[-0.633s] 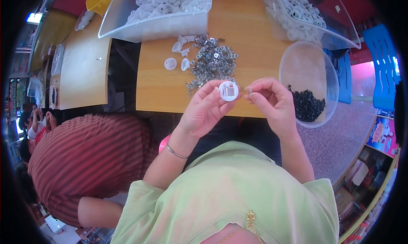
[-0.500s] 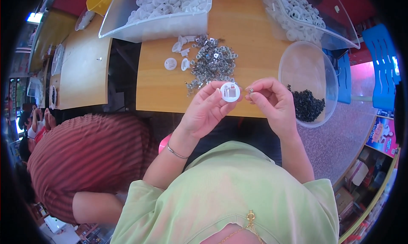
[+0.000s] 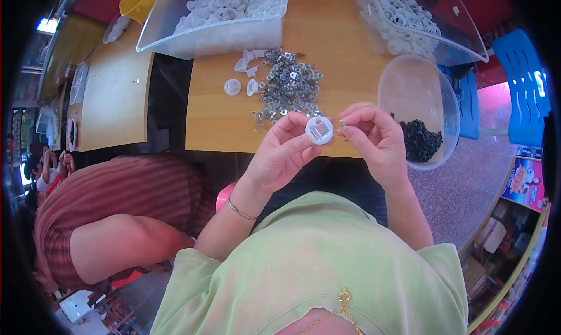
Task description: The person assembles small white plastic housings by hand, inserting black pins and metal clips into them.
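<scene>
Nearest first, then outward.
Left hand [image 3: 280, 157]: raised over the near table edge; thumb and fingertips closed around a white round plastic cap [image 3: 319, 130], square recess facing up.
Right hand [image 3: 377, 139]: just beside the cap, thumb and forefinger pinched on a small metal piece [image 3: 343, 125]; piece too small to make out in detail, close to the cap's right rim, contact not clear.
Wrist: thin bracelet [image 3: 241, 209] on the left forearm.
Wooden table [image 3: 222, 122]: directly under both hands.
Round clear bowl [image 3: 416, 110]: right of the right hand, on the table's right edge, small black parts [image 3: 422, 141] heaped in its near side.
Metal parts pile [image 3: 289, 88]: loose silvery heap beyond the hands, mid-table.
Loose white caps [image 3: 232, 87]: a few lying left of the heap.
Far left bin [image 3: 216, 16]: clear, filled with white plastic parts.
Far right bin [image 3: 421, 22]: clear, tilted, holding white rings.
Left of view: another person in a red striped shirt [image 3: 123, 206], bent low beside the table.
</scene>
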Demonstrator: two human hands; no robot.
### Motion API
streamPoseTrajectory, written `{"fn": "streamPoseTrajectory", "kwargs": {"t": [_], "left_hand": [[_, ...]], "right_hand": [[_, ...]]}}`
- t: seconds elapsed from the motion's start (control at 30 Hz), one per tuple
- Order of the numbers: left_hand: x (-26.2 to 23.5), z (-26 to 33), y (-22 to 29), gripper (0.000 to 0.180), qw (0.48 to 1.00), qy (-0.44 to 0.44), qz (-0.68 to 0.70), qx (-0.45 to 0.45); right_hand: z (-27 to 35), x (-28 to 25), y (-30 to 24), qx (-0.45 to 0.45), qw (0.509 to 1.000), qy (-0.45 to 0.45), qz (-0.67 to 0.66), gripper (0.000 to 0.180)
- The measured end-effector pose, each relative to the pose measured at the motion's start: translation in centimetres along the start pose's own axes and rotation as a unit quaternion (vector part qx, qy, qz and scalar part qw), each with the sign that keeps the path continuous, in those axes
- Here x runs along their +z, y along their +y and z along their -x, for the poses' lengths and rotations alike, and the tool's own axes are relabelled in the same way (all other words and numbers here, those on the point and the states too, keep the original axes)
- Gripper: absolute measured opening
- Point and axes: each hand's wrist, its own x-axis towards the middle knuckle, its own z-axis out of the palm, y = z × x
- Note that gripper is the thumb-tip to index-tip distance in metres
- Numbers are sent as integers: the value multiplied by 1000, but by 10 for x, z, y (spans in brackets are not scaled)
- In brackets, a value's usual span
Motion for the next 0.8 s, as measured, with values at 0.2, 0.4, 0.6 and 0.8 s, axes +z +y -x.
{"fn": "streamPoseTrajectory", "kwargs": {"t": [0.2,0.4,0.6,0.8], "left_hand": [[-2,-1,-3,16,998,-40,55,11],[1,-1,-5,26,1000,-19,13,19],[4,-3,-4,21,999,-29,-22,17],[1,-5,-5,20,998,-29,-53,20]], "right_hand": [[6,-2,-5,18,999,-4,36,13],[7,-4,-6,21,999,2,31,12],[3,-4,-13,-105,964,-28,244,13],[-1,-4,-12,-221,906,-50,358,18]]}}
